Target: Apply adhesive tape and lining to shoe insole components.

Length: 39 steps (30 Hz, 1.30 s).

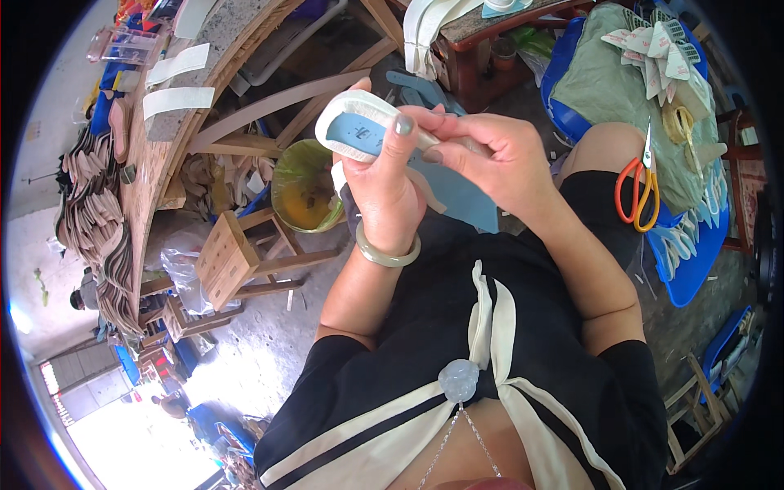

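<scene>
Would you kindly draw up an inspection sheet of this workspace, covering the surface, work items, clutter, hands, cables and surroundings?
Surface: wooden-edged bench at the left, with white strips on it.
Work items: white-rimmed shoe piece with a blue inner base, held up in front of the person.
Clutter: orange-handled scissors by the right thigh, support unclear; many shoe-part layers along the bench's far left.
Hands: left hand grips the shoe piece; right hand pinches at its right end.
Cables: nothing seen.
Surroundings: concrete floor, wooden stool, green-lined bin near the bench.
</scene>
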### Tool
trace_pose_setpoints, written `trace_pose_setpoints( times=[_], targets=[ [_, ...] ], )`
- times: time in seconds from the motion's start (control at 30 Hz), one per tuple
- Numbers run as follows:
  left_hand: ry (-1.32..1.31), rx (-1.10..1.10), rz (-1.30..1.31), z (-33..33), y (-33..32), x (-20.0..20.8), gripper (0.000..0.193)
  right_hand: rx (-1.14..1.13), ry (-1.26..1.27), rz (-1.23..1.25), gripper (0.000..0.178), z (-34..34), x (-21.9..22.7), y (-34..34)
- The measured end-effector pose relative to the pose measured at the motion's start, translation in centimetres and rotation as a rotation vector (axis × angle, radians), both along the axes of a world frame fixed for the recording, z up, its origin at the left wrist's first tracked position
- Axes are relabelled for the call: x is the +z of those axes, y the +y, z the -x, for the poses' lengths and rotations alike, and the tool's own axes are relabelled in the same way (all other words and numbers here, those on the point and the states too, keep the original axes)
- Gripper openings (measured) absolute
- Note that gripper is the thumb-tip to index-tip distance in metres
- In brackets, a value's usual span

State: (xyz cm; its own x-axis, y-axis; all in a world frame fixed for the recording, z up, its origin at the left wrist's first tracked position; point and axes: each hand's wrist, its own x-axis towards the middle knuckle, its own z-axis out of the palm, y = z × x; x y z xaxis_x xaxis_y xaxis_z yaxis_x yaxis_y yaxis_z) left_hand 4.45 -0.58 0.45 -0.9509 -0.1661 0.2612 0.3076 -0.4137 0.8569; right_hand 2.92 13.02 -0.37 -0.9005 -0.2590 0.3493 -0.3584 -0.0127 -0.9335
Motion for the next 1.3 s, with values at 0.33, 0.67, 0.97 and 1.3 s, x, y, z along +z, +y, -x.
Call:
trace_pose_setpoints(
  times=[0.33, 0.67, 0.97, 1.3],
  targets=[
    [0.059, 0.059, -0.205, -0.3, -0.4, 1.4, 0.063, 0.03, -0.001, -0.08, 0.014, -0.8, 0.7, 1.7],
    [0.055, 0.009, 0.193, -0.8, 0.9, -1.0, 0.044, -0.007, -0.022, -0.065, 0.016, 0.1, 0.6, 1.1],
    [-0.108, -0.121, 0.048, -0.2, 0.4, -1.6, 0.028, 0.111, -0.498, 0.299, 0.021, 2.1, 0.5, 4.0],
    [-0.147, -0.05, -0.128, -0.5, -0.2, -1.2, 0.031, 0.016, -0.309, 0.14, 0.017, -0.6, -1.8, 2.2]
  ],
)
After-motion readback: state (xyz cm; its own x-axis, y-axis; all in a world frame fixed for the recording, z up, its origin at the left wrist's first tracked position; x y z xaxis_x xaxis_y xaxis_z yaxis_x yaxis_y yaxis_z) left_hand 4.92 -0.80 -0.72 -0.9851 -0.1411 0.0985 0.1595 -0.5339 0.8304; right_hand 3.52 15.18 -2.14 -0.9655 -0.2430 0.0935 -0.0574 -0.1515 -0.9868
